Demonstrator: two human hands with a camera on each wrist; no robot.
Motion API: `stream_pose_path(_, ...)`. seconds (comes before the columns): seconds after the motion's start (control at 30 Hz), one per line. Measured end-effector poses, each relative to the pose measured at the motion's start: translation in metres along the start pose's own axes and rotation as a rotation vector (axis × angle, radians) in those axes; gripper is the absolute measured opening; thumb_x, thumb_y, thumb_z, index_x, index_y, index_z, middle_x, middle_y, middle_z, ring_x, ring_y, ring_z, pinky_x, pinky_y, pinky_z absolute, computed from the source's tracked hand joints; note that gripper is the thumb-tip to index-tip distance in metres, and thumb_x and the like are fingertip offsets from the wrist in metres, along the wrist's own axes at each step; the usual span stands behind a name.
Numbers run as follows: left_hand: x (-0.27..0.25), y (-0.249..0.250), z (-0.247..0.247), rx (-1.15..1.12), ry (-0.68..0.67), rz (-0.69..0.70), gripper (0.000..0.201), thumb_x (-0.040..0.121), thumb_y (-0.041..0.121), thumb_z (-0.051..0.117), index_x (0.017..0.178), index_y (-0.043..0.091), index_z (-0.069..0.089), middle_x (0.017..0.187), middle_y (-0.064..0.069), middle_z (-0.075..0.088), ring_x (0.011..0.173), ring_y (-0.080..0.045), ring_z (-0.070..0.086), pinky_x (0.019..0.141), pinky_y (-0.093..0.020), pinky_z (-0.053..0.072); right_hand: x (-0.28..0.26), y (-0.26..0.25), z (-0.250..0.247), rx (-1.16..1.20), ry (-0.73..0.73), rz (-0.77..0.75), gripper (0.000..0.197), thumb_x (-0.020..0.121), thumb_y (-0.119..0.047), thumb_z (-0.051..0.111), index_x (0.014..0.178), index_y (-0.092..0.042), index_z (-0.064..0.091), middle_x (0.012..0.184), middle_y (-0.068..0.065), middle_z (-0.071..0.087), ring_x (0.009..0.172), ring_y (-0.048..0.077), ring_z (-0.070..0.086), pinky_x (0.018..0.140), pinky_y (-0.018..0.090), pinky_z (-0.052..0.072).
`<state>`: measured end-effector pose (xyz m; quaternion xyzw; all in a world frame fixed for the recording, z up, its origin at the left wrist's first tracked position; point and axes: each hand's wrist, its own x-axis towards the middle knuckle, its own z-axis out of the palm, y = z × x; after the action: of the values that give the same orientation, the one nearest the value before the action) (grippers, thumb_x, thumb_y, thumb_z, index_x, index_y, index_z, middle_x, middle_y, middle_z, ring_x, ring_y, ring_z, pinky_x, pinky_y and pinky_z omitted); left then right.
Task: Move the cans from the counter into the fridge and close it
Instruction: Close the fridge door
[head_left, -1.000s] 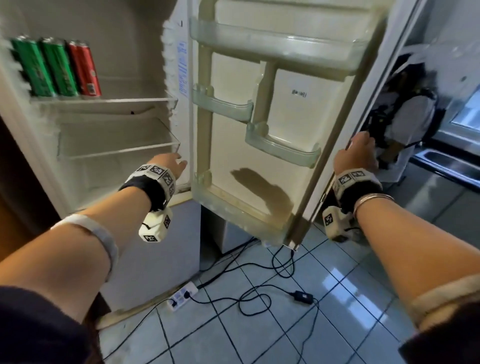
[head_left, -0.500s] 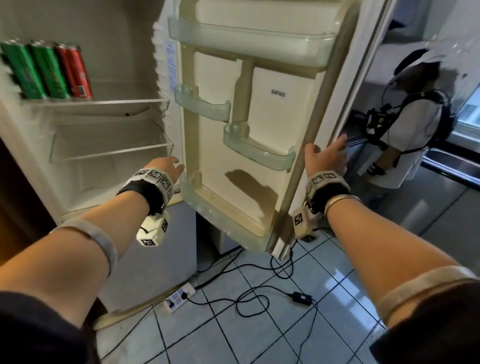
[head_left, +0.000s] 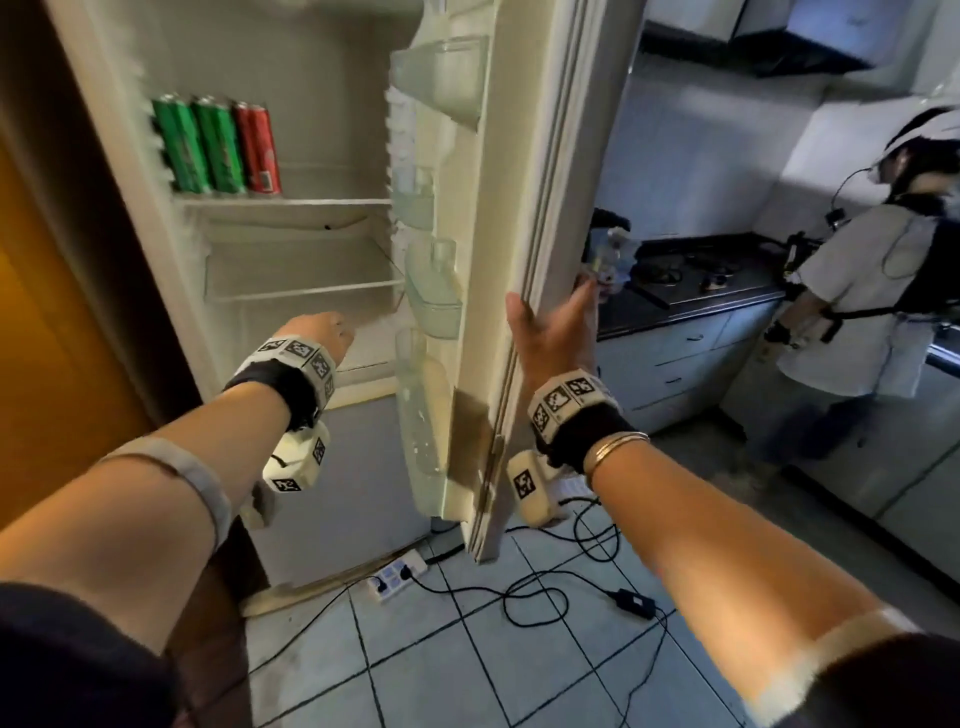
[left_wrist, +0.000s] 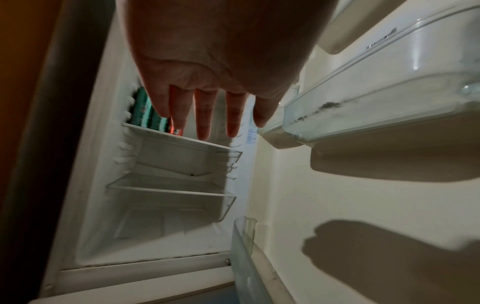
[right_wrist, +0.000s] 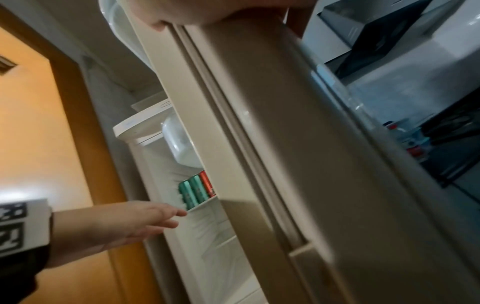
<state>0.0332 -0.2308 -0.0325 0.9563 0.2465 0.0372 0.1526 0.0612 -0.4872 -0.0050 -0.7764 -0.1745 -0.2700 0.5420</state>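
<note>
Two green cans (head_left: 197, 144) and a red can (head_left: 257, 148) stand in a row on the fridge's upper shelf (head_left: 291, 201); they also show in the right wrist view as cans (right_wrist: 196, 192). The cream fridge door (head_left: 498, 208) stands about half open, edge-on to me. My right hand (head_left: 550, 332) is on that edge at waist height, thumb on the inner side and straight fingers along the outer face. My left hand (head_left: 324, 338) hovers empty before the lower shelves, fingers (left_wrist: 205, 117) straight and relaxed.
A power strip (head_left: 397, 571), looped cables (head_left: 545, 597) and a black adapter (head_left: 631, 605) lie on the tiled floor below the door. Right of the door run a dark counter with a stove (head_left: 691, 280) and bottles (head_left: 605, 254). Another person (head_left: 872, 291) stands at the far right.
The door has swung left toward the fridge, with my right hand following on its edge. My left hand has stayed near the lower shelves.
</note>
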Motion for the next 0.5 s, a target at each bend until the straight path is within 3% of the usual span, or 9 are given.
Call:
stream_pose_path(0.13, -0.025, -0.029, -0.019, 0.047, 0.016, -0.1, 0.042, 0.1, 0.024, 0.032, 0.136, 0.007, 0.045, 0.141, -0.012, 0.047, 0.128, -0.031, 0.046, 0.108, -0.035, 0.036, -0.02, -0.024, 0.035, 0.041, -0.108, -0.021, 0.087, 0.071, -0.045, 0.072, 0.14, -0.011, 0.032, 0.128, 0.006, 0.044, 0.114, 0.02, 0.052, 0.085, 0.031, 0.051)
stream_pose_path(0.27, -0.041, -0.075, -0.027, 0.0, 0.009, -0.107, 0.042, 0.1, 0.014, 0.029, 0.141, 0.007, 0.04, 0.147, -0.007, 0.039, 0.135, -0.025, 0.04, 0.11, -0.033, 0.035, -0.04, -0.046, 0.08, 0.0, -0.303, 0.012, 0.1, 0.072, -0.06, 0.064, 0.145, -0.005, 0.023, 0.146, 0.017, 0.032, 0.132, 0.032, 0.041, 0.102, 0.046, 0.044)
stream_pose_path(0.33, -0.05, -0.099, -0.028, 0.006, 0.042, -0.159, 0.042, 0.099, 0.017, 0.035, 0.139, 0.007, 0.041, 0.143, -0.009, 0.044, 0.131, -0.027, 0.044, 0.107, -0.037, 0.039, -0.044, -0.062, 0.099, -0.04, -0.402, 0.023, 0.1, 0.077, -0.06, 0.063, 0.149, -0.01, 0.014, 0.154, 0.015, 0.021, 0.14, 0.029, 0.03, 0.111, 0.044, 0.035)
stream_pose_path(0.4, -0.065, -0.117, -0.035, 0.026, 0.124, -0.245, 0.04, 0.098, 0.026, 0.038, 0.133, 0.009, 0.048, 0.133, -0.014, 0.054, 0.122, -0.033, 0.052, 0.102, -0.041, 0.043, -0.046, -0.081, 0.115, -0.017, -0.547, 0.104, 0.097, 0.083, -0.053, 0.061, 0.151, -0.017, 0.002, 0.158, 0.009, 0.01, 0.144, 0.025, 0.02, 0.116, 0.035, 0.024)
stream_pose_path(0.5, -0.075, -0.141, -0.039, -0.045, 0.143, -0.36, 0.042, 0.098, 0.032, 0.038, 0.133, 0.012, 0.048, 0.133, -0.014, 0.055, 0.12, -0.034, 0.053, 0.096, -0.039, 0.044, -0.048, -0.103, 0.147, 0.081, -0.653, 0.093, 0.094, 0.084, -0.036, 0.068, 0.151, -0.022, 0.003, 0.154, 0.01, 0.019, 0.138, 0.026, 0.03, 0.1, 0.027, 0.036)
